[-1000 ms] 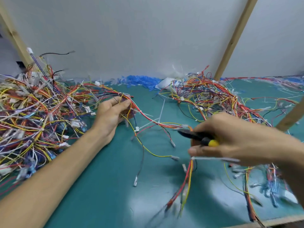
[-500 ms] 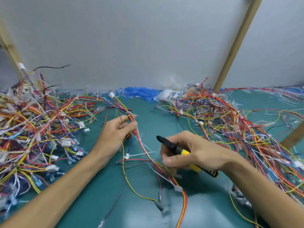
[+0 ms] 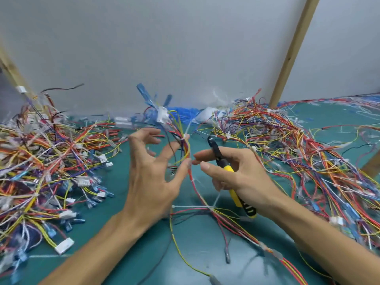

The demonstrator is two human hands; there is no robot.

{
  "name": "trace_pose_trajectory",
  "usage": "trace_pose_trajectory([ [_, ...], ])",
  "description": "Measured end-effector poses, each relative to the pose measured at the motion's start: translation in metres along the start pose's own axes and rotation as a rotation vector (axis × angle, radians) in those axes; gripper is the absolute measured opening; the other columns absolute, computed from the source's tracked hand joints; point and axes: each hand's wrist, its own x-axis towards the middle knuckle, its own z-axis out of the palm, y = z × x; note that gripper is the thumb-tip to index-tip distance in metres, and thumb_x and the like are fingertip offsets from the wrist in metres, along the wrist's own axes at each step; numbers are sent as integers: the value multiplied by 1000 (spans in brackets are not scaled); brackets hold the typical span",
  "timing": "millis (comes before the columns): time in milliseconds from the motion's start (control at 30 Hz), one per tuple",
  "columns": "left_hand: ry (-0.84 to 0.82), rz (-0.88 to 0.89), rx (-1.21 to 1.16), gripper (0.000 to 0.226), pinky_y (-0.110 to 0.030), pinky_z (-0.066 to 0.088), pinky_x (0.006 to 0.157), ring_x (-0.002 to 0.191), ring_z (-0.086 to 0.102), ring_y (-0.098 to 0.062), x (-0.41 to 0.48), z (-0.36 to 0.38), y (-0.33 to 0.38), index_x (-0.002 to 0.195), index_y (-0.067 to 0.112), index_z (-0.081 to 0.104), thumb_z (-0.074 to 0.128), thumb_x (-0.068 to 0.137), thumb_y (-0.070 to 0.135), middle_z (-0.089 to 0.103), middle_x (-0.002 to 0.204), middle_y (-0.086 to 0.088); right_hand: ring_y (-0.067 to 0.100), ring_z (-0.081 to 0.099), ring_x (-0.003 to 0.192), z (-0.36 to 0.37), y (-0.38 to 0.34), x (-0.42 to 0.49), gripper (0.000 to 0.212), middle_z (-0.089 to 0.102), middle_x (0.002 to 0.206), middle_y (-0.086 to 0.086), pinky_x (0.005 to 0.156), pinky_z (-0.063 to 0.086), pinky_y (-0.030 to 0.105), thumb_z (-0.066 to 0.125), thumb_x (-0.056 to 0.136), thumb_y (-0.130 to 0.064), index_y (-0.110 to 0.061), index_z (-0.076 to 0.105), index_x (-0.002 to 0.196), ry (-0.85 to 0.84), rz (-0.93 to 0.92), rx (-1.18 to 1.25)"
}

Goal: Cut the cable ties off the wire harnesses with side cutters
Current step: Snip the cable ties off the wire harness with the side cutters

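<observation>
**Tie cut could nick wires**

L pile (image 3: 41,161) crowds outboard of L hand (image 3: 152,182), which is splayed wide, thumb and forefinger touching the raised harness (image 3: 186,150); pinching or not, can't tell. Cable tie (image 3: 185,137) sits just above that thumb. R hand (image 3: 242,175) grips side cutters (image 3: 227,167), tips near the tie. Loose harness may swing, so blades could nick insulation or a fingertip. Open mat (image 3: 201,247) only below both wrists; R pile (image 3: 308,145) hems outboard.

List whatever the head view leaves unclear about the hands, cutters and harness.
Side cutters: head view, handles partly hidden inside the right hand; jaws too small and dark to judge.
Left hand: head view, blur hides whether it pinches the harness.
Harness: head view, lower end cut off by bottom edge.
</observation>
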Motion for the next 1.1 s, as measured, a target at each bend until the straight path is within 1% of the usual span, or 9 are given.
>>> trace_pose_trajectory([
  [67, 23, 49, 106, 38, -44, 46, 92, 110, 48, -25, -3, 0, 10, 126, 27, 70, 65, 94, 46, 30, 121, 2, 17, 53, 55, 1, -1, -1, 18, 78, 93, 6, 54, 46, 21, 78, 93, -17, -10, 79, 109, -62, -36, 27],
  [133, 56, 80, 157, 35, -45, 45, 86, 98, 47, -26, -5, 2, 16, 120, 20, 69, 63, 97, 47, 34, 115, -1, 17, 51, 58, 1, -2, -1, 14, 75, 86, 4, 54, 44, 23, 79, 92, -12, -10, 78, 106, -86, -48, 30],
  [300, -41, -33, -206, 31, -17, 41, 69, 69, 46, -4, -6, 3, 21, 119, 19, 69, 69, 96, 40, 52, 78, 7, 18, 48, 63, 0, -4, 0, 6, 64, 71, 3, 56, 40, 26, 78, 90, -8, -11, 75, 92, -84, -39, 51],
  [400, -72, -115, -349, 21, -11, 40, 65, 65, 53, -10, -7, 2, 19, 114, 26, 66, 70, 95, 34, 56, 68, 4, 14, 48, 58, 1, -3, 0, 6, 61, 67, -1, 54, 40, 22, 76, 89, -6, -6, 71, 90, -52, -52, 87],
  [533, -127, -224, -441, 11, -35, 44, 62, 57, 48, -22, -10, 2, 11, 102, 20, 69, 68, 94, 28, 55, 63, -4, 14, 45, 52, -3, 1, 3, 11, 57, 61, -3, 52, 41, 19, 71, 93, 3, -7, 67, 90, 87, -44, 102],
  [767, -551, -108, -414, 14, -21, 38, 65, 66, 50, -12, -16, 4, 15, 101, 22, 78, 75, 94, 34, 56, 81, 8, 11, 50, 50, -13, 7, 10, 6, 57, 63, -1, 53, 40, 18, 67, 98, 0, -4, 63, 98, 283, -39, 198],
  [867, -728, -65, -329, 19, -29, 39, 62, 63, 50, -10, -19, 6, 15, 95, 23, 79, 70, 91, 39, 59, 70, 3, 11, 48, 50, -17, 9, 15, 7, 56, 65, 3, 55, 39, 23, 64, 100, 0, -4, 62, 95, 304, -3, 257],
  [1000, -896, -228, -634, 18, -22, 38, 53, 48, 51, -14, -18, 1, 15, 103, 18, 81, 73, 94, 31, 60, 53, -1, 9, 45, 49, -18, 11, 17, 21, 48, 70, 10, 52, 44, 20, 57, 102, 3, -8, 58, 85, 325, 35, 397],
  [1100, -1044, -296, -909, 30, -45, 33, 55, 50, 45, -37, -12, -4, 16, 102, 15, 81, 56, 103, 31, 66, 59, -6, 9, 45, 49, -18, 10, 18, 25, 44, 73, 11, 54, 42, 21, 55, 103, 2, -10, 57, 81, 305, 58, 472],
])
